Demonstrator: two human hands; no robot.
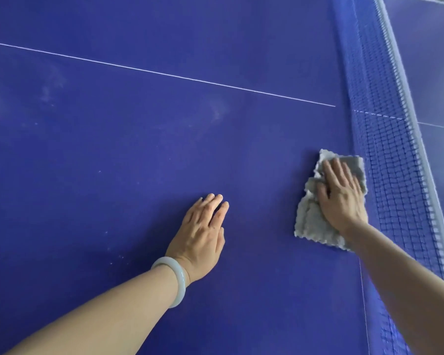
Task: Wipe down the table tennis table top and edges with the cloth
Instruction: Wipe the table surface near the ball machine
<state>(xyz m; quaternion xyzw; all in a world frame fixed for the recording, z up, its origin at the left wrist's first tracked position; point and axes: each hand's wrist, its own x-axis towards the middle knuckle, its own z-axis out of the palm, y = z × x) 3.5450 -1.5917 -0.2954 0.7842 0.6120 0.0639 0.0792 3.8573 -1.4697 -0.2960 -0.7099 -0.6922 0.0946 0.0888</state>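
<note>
My right hand (341,196) lies flat on the cloth (310,221), fingers straight and close together, palm pressing it down onto the counter (113,162). The fingertips point away from me, along the net (385,175). The cloth is grey with a nubbly pile and wavy edges, and it is folded into a rough rectangle. Its long axis runs from near me toward the far side, nearly parallel to the net. The hand covers its upper right part, while the lower left corner and the far left corner stick out bare. Its right edge sits just beside the foot of the net; I cannot tell whether the two touch.

My left hand (203,234) rests palm down on the bare blue surface to the left of the cloth, apart from it, fingers straight and held together. A pale bracelet (172,280) circles that wrist.

The net stands to the right of the cloth, dark blue mesh with a white band (405,98) along its top, closing off that side. Beyond both hands a thin white line (164,74) crosses the counter and ends at the net. Faint whitish smudges (49,85) and small specks show on the surface to the left, well away from the cloth.
</note>
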